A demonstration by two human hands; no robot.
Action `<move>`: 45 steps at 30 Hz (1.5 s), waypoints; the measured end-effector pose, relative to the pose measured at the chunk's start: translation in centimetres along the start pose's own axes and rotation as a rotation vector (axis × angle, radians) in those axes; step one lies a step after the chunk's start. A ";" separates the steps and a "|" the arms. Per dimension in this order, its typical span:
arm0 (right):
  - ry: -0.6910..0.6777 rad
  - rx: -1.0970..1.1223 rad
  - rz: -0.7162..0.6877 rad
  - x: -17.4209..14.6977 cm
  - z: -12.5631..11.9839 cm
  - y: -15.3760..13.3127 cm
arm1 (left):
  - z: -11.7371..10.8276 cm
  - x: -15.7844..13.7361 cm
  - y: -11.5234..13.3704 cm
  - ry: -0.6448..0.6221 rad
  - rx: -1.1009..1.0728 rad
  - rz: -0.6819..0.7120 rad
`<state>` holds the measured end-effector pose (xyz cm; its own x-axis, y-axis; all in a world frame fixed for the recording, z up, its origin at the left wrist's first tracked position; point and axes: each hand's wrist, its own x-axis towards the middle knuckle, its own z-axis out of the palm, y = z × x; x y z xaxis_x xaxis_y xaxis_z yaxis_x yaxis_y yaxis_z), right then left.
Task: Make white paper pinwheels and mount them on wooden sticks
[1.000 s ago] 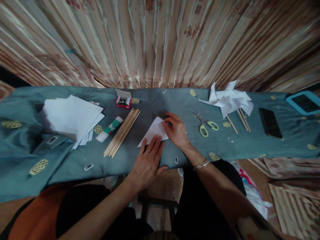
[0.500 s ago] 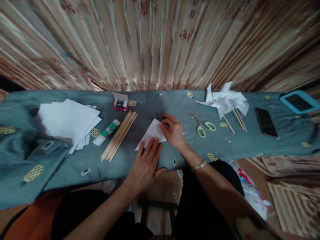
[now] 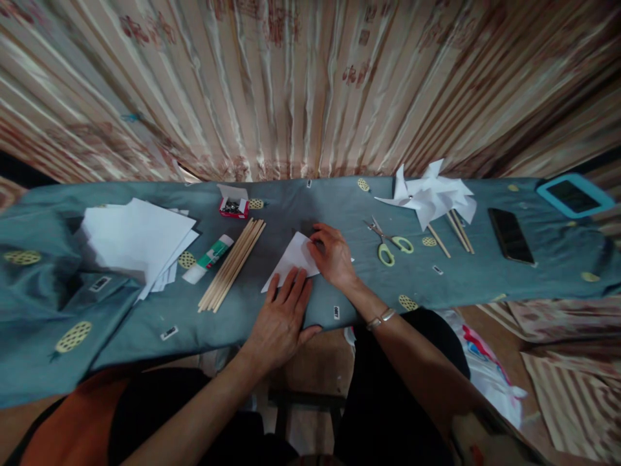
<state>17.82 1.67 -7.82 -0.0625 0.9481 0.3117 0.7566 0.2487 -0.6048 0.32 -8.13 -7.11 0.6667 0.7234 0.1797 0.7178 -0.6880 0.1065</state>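
Observation:
A folded triangle of white paper (image 3: 290, 254) lies on the cloth in front of me. My left hand (image 3: 280, 317) rests flat along its lower edge, fingers stretched out. Over the paper's right part is my right hand (image 3: 334, 257), its fingers curled and the thumb and forefinger closed at the upper right edge. That hand hides part of the paper; a small white tip shows beyond it. Left of the paper lies a bundle of wooden sticks (image 3: 231, 265), with a glue stick (image 3: 208, 259) beside it. Green-handled scissors (image 3: 388, 241) lie to the right of my right hand.
White paper sheets (image 3: 138, 236) are piled at the left. Behind the sticks stands an open red box (image 3: 233, 206) of small metal pieces. Paper pinwheels (image 3: 431, 194) on sticks, a phone (image 3: 510, 234) and a blue-framed tablet (image 3: 577, 195) lie rightward. A curtain (image 3: 291, 90) hangs behind.
The view has shifted slightly. Both hands stay on the folded paper in nearly the same pose, and the other objects have not visibly moved on the cloth.

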 end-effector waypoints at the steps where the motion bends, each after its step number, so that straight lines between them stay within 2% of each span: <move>1: -0.004 -0.027 -0.006 -0.2 0.0 -0.1 | 0.0 0.0 0.0 -0.002 0.003 -0.001; 8: -0.049 -0.126 -0.125 -4.1 -0.9 -0.6 | -0.2 0.2 0.0 -0.037 -0.012 -0.012; 13: -0.040 -0.152 -0.002 -6.2 -1.1 -0.7 | 0.2 0.1 -0.1 -0.028 -0.005 -0.012; 21: -0.012 -0.149 0.097 -5.9 -1.1 -0.9 | -0.1 -0.7 -0.8 -0.027 0.020 0.009; 29: 0.079 -0.133 0.141 -6.3 -0.6 0.2 | -0.6 -5.4 -2.2 0.023 0.024 -0.077; 33: 0.139 -0.148 0.133 -6.2 -0.5 1.2 | -1.1 -6.8 -2.4 0.033 0.035 -0.097; 45: 0.214 -0.141 0.136 -5.9 -1.9 4.0 | -0.7 -7.1 -2.2 0.055 0.028 -0.131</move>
<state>22.42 -3.31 -10.71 0.1734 0.9037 0.3916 0.8326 0.0779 -0.5483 -6.13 -11.81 -7.93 0.5556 0.8020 0.2194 0.8036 -0.5857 0.1057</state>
